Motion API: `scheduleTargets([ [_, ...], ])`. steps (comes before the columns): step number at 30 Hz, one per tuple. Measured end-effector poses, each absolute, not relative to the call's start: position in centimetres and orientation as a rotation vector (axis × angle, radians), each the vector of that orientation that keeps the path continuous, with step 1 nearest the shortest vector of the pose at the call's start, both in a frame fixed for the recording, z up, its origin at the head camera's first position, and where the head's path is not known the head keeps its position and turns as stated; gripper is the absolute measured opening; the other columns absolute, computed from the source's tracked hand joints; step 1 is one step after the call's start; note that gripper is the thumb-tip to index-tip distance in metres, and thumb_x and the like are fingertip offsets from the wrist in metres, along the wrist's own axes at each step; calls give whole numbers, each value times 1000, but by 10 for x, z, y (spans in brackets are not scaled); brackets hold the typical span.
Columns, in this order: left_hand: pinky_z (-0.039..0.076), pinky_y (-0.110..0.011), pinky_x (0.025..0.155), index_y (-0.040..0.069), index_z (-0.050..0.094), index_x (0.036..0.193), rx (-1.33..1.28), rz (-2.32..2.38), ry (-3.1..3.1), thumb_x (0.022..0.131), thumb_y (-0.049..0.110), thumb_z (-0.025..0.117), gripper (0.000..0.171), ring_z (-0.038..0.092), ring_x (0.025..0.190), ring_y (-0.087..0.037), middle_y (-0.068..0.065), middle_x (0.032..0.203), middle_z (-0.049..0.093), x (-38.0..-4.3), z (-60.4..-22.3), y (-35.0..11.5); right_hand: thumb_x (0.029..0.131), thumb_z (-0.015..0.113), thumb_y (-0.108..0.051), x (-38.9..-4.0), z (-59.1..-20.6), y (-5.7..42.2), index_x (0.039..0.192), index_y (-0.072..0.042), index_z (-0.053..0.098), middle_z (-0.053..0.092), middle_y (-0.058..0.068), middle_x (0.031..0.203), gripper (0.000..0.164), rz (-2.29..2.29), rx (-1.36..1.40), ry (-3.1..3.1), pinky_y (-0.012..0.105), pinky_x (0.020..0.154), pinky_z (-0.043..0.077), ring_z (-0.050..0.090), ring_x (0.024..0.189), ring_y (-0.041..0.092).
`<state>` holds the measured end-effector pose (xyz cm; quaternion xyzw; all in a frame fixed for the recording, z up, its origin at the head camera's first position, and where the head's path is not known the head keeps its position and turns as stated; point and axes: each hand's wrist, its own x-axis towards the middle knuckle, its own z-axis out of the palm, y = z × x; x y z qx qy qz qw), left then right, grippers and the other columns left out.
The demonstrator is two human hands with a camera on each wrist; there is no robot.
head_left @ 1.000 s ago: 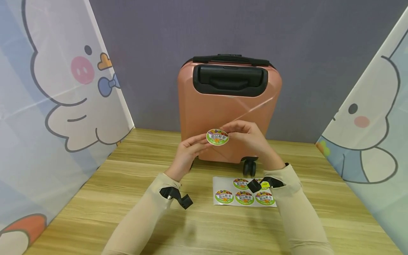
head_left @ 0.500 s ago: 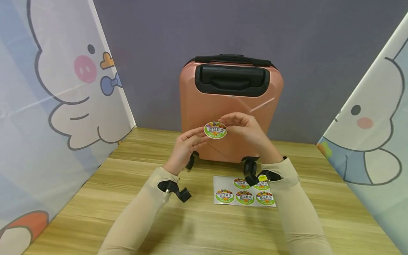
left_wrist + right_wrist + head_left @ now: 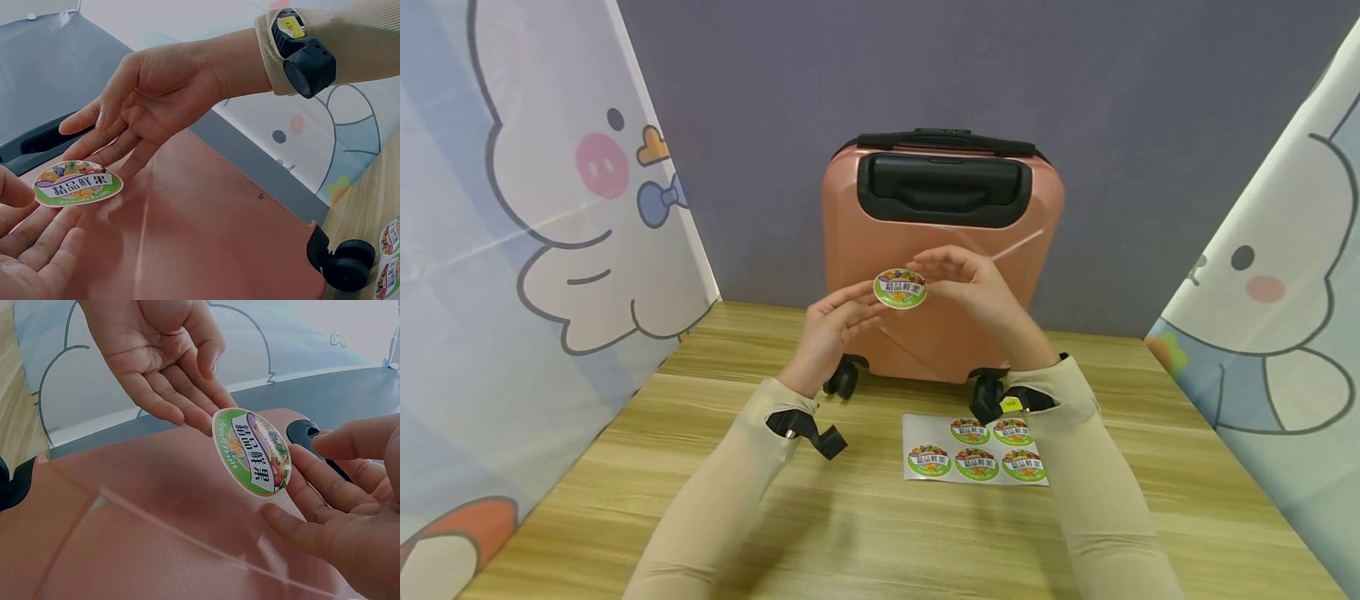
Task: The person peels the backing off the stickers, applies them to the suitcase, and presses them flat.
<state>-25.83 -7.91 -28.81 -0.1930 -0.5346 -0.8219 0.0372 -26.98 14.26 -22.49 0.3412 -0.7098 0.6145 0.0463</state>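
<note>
2 beige sleeves [image 3: 700,517] are reaching in from the lower edge, and a small black camera is sitting at each wrist. Beneath and between them, a pale sheet [image 3: 925,429] is lying flat on the wood-grain table [image 3: 662,467]; 5 fruit labels are showing on it, 2 above and 3 below, and its top left place is showing bare backing. The right sleeve is overlapping its right edge.

Farther out, 1 loose fruit sticker [image 3: 900,289], green and white with "Fresh fruit" lettering, is hanging in the air between the hands. The left hand [image 3: 827,333] is carrying its left edge on extended fingers, the thumb standing clear. The right hand [image 3: 981,292] is touching its far right edge with nearly straight fingers; neither hand is clenching.

Behind the sticker, a pink suitcase [image 3: 943,333] is standing upright, 2 black wheels [image 3: 842,379] showing. Cartoon panels [image 3: 550,325] are flanking the table, and a grey backdrop [image 3: 737,125] is rising behind.
</note>
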Motion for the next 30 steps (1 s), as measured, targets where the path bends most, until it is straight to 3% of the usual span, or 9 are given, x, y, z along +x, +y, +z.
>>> scheduleTargets([
  [7, 55, -33, 90, -14, 51, 136, -614, -2528, -1605, 98, -4, 46, 39, 69, 97, -16, -5, 107, 69, -259, -281, -82, 91, 57, 14, -273, -221, 138, 130, 13, 52, 64, 18, 126, 39, 1869, 1074, -2134, 31, 93, 51, 62, 113, 18],
  [16, 53, -35, 94, -13, 47, 140, -630, -2534, -1543, 99, -5, 44, 42, 68, 100, -18, -9, 118, 67, -259, -270, -84, 89, 49, 17, -278, -219, 131, 133, 15, 45, 66, 14, 124, 44, 1877, 1207, -1937, 35, 100, 47, 60, 116, 21],
  [21, 53, -35, 94, -11, 47, 141, -628, -2537, -1519, 99, -4, 46, 43, 67, 104, -20, -12, 124, 65, -261, -263, -87, 91, 49, 17, -278, -217, 124, 132, 12, 47, 62, 22, 127, 42, 1864, 1218, -1875, 38, 103, 46, 60, 119, 21],
  [30, 53, -35, 95, -11, 43, 144, -611, -2596, -1484, 98, -7, 43, 46, 67, 107, -19, -20, 137, 56, -261, -262, -87, 91, 52, 19, -278, -218, 117, 133, 15, 45, 55, 32, 132, 43, 1699, 1192, -1921, 42, 103, 46, 57, 121, 36],
])
